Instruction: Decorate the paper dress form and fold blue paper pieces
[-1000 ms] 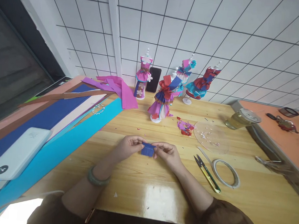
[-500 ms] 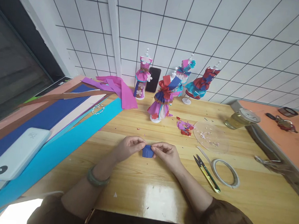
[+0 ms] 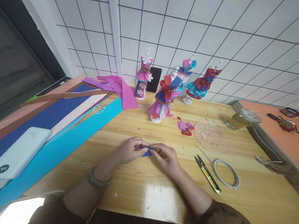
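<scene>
Between my two hands, just above the middle of the wooden table (image 3: pixel 123 182), is a small piece of blue crepe paper (image 3: pixel 147 152). My left hand (image 3: pixel 133 150) pinches its left side between thumb and fingers. On the other side, my right hand (image 3: pixel 165 156) pinches the right end the same way. The paper looks gathered along its top, and its lower part fans out below the fingertips. Beyond the hands stands a small dress form (image 3: pixel 163 99) in red, blue and pink paper. Yellow-and-green thread snips (image 3: pixel 208 173) lie to the right of my right hand.
A tape roll (image 3: pixel 226 174) lies beside the snips. Behind it are a clear plate (image 3: pixel 212 137) with small gems, paper scraps (image 3: pixel 186 127) and a glass cup (image 3: pixel 243 118). Coloured crepe sheets (image 3: pixel 86 131) and a white power bank (image 3: pixel 18 152) cover the left. A phone (image 3: pixel 154 80) leans on the wall.
The blue paper was held flatter, as a small rectangle. Now it is bunched at the top and flared below, with my fingers curled closer around it.
</scene>
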Action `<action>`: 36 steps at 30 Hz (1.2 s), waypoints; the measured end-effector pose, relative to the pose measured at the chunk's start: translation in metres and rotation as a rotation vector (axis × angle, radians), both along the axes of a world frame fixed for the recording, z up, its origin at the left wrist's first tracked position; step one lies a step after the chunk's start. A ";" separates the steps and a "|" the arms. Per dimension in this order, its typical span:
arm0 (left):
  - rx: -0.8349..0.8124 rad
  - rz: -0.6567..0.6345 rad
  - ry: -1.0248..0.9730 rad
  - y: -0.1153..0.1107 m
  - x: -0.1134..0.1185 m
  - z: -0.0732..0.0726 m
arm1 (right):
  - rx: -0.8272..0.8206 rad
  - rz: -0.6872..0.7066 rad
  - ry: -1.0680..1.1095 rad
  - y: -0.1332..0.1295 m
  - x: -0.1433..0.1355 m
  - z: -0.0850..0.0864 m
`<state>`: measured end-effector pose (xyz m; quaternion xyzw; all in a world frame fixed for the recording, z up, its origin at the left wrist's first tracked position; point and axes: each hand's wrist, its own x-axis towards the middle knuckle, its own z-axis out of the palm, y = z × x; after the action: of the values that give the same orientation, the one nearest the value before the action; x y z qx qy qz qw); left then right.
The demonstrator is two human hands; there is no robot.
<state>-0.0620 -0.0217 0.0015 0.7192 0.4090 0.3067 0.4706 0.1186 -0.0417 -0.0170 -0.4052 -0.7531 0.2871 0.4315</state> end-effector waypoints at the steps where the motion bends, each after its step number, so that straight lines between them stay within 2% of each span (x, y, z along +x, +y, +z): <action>1: 0.016 -0.003 0.009 0.000 0.000 0.000 | 0.007 -0.010 -0.005 0.000 0.000 -0.001; 5: 0.083 0.016 0.036 0.001 0.000 -0.004 | 0.003 -0.055 -0.013 0.001 0.001 -0.002; 11: 0.225 -0.011 0.071 0.001 0.001 -0.004 | -0.067 0.048 -0.038 0.003 -0.001 0.005; 18: 0.262 0.026 0.040 0.002 0.001 -0.006 | -0.080 0.046 0.017 0.004 0.000 0.006; 26: 0.162 0.070 -0.009 0.002 -0.001 -0.007 | -0.146 0.018 0.087 0.004 0.000 0.008; 30: 0.005 0.080 -0.063 0.002 -0.001 -0.010 | -0.180 -0.026 0.132 0.004 0.001 0.004; 33: -0.110 0.069 -0.130 0.003 -0.001 -0.014 | -0.246 -0.003 0.161 0.004 0.002 0.001; 36: -0.148 0.072 -0.208 0.004 -0.001 -0.016 | -0.324 0.028 0.197 0.004 0.002 0.001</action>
<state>-0.0626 -0.0176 -0.0148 0.6315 0.4054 0.3651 0.5509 0.1206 -0.0380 -0.0158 -0.4286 -0.6567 0.4488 0.4284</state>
